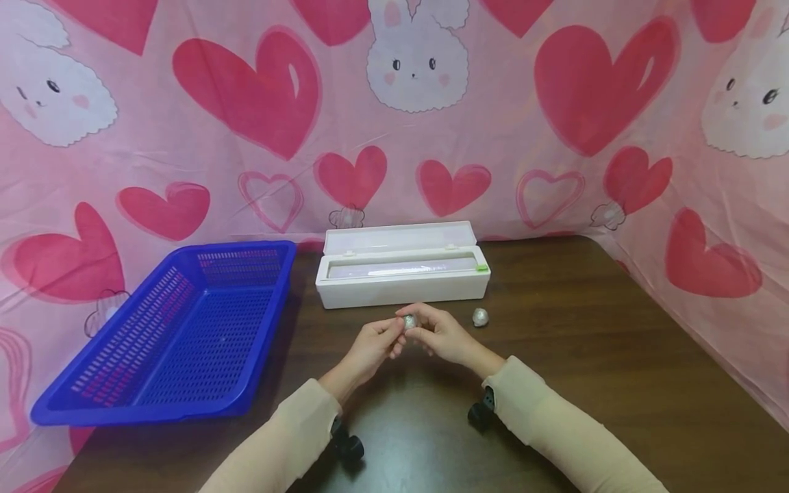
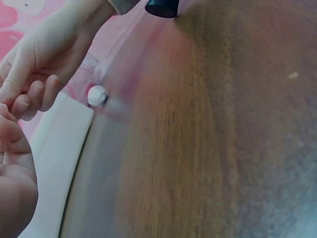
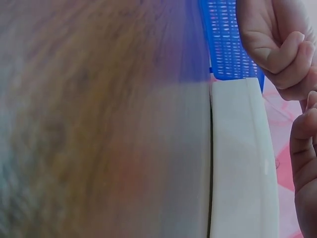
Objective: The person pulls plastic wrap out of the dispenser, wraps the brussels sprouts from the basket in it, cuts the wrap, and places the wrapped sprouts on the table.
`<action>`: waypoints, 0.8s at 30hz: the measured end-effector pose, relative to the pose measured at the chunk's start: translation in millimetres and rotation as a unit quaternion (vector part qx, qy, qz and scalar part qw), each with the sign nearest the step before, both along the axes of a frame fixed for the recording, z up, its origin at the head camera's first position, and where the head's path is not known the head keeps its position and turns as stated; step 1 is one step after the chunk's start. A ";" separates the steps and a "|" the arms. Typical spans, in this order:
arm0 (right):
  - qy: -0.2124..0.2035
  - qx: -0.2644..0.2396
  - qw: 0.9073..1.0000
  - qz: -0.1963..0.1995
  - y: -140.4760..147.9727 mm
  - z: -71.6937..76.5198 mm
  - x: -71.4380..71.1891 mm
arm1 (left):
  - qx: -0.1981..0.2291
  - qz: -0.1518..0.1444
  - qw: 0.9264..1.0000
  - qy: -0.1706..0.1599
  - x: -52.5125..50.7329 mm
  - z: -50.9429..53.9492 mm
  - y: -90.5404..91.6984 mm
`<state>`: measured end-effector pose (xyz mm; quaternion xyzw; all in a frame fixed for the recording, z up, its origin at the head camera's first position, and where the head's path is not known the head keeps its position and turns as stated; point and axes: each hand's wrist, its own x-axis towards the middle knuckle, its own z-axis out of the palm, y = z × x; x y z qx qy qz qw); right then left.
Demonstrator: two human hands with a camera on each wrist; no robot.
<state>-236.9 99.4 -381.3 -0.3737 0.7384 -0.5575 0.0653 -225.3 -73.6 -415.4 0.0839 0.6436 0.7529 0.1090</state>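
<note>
In the head view, both hands meet in front of the long white box [image 1: 403, 294]. A small silvery, shiny-surfaced ball [image 1: 409, 321] is pinched between the fingertips of the left hand [image 1: 370, 348] and the right hand [image 1: 448, 337]. A second silvery ball [image 1: 480, 317] lies on the table just right of the right hand; it also appears in the left wrist view as a pale ball [image 2: 97, 95]. The wrist views show both hands' fingers curled and touching at the frame edge, and the held ball is hidden there.
The white box has its lid [image 1: 401, 237] raised, a clear film-like sheet inside and a green slider [image 1: 482, 268] at its right end. A blue plastic basket [image 1: 261, 342] stands to the left on the brown wooden table [image 1: 585, 356]. Pink heart-patterned cloth [image 1: 511, 130] hangs behind.
</note>
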 end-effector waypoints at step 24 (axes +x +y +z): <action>0.174 0.034 0.981 -0.073 2.6 16.3 -2.8 | -0.115 0.032 0.991 0.061 -5.6 16.5 1.1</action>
